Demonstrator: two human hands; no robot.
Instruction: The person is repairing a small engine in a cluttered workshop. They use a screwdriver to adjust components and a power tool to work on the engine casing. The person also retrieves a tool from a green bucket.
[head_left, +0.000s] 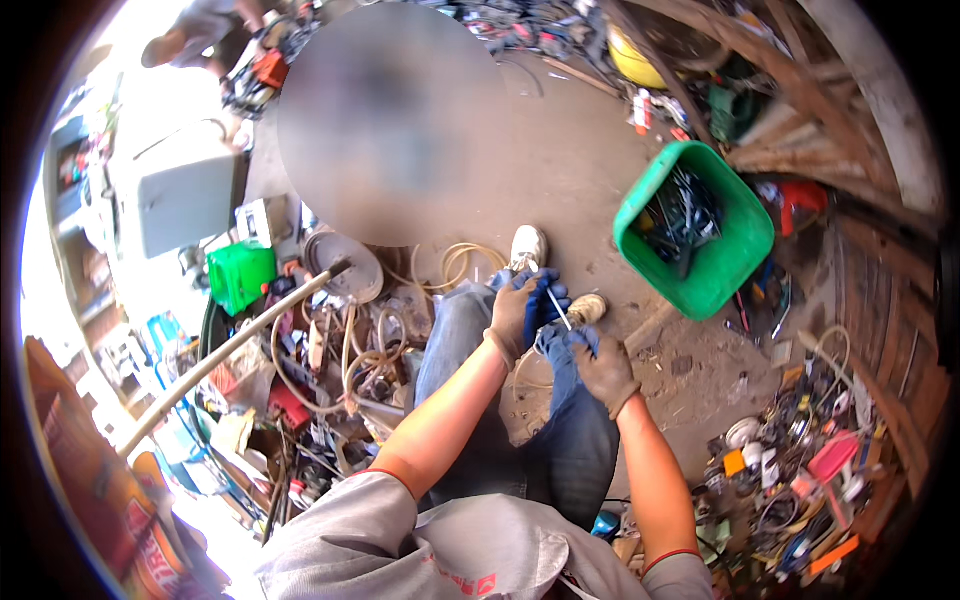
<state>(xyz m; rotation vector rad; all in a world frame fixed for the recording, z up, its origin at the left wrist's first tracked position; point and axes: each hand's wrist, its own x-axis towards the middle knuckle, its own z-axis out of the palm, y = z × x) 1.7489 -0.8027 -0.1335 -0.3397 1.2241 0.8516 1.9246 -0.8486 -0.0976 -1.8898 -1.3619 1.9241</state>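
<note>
Both my hands wear grey-brown gloves with blue on the finger side, and they meet above my knees. My left hand point(515, 312) is closed around the upper part of a thin pale rod point(558, 308). Lower and to the right, my right hand point(604, 368) is closed at the rod's near end. The rod slants down from left to right between the two hands. Its exact kind is too small to make out, and the fingers hide both ends. Below the hands are my blue jeans point(455, 335), and beyond them a white shoe point(528, 246).
A green bin point(738, 262) with dark metal pieces inside stands at the right. Left of my legs lie coiled hoses point(375, 360), a round lid point(345, 265), a long pole point(230, 358) and a bright green container point(240, 277). Mixed scrap point(780, 480) covers the near right floor. Another person point(200, 30) works far left.
</note>
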